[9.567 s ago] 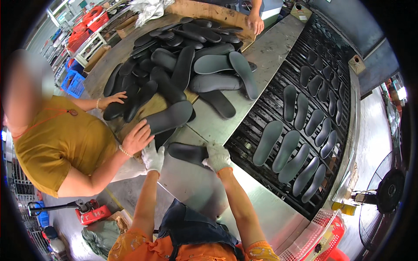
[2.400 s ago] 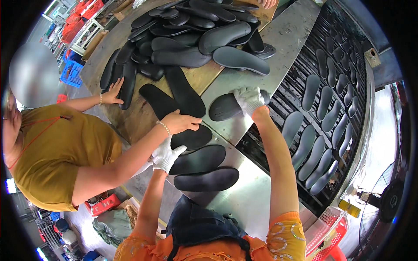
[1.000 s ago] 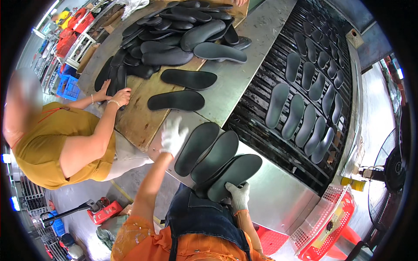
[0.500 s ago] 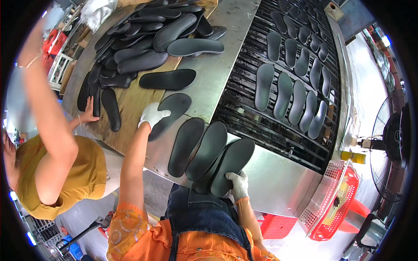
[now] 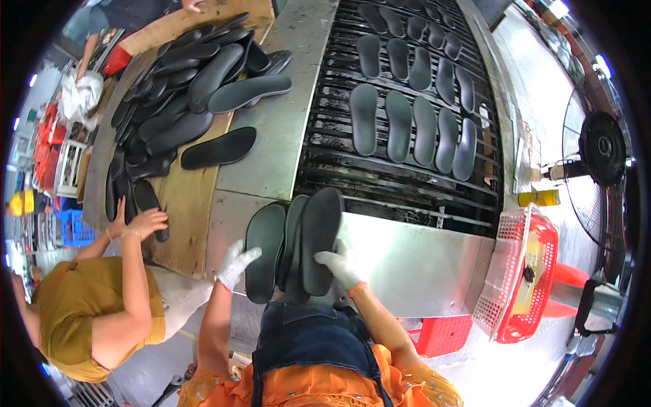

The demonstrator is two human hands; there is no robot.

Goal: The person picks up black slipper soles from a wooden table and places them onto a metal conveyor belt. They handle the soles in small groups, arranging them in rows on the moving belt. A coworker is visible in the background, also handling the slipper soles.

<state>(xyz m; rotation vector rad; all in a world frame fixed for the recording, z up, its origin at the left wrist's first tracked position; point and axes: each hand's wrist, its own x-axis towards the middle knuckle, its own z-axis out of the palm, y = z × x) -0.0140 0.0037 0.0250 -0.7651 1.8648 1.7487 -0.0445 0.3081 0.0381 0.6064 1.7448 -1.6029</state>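
Observation:
Black shoe insoles stand in a close, overlapping group at the metal table's near edge. My right hand (image 5: 342,265), in a white glove, grips the rightmost insole (image 5: 322,234) by its right edge, thumb on its face. That insole is lifted and overlaps the thinner-looking middle insoles (image 5: 292,237). My left hand (image 5: 237,264), also gloved, is at the left edge of the leftmost insole (image 5: 265,251), thumb apart from the fingers and pointing at it. Whether the thumb presses on it is hard to tell.
A heap of insoles (image 5: 183,81) lies on the wooden board, with a single insole (image 5: 219,148) beside it. Rows of insoles (image 5: 424,129) rest on the black slatted conveyor (image 5: 380,183). A co-worker's hands (image 5: 139,220) handle insoles at left. Red baskets (image 5: 525,292) and a fan (image 5: 602,149) stand right.
My left hand has come right and nearer, and the insole it was at now stands beside the others. My right hand has raised its insole. The co-worker's raised arm has come down to the insoles.

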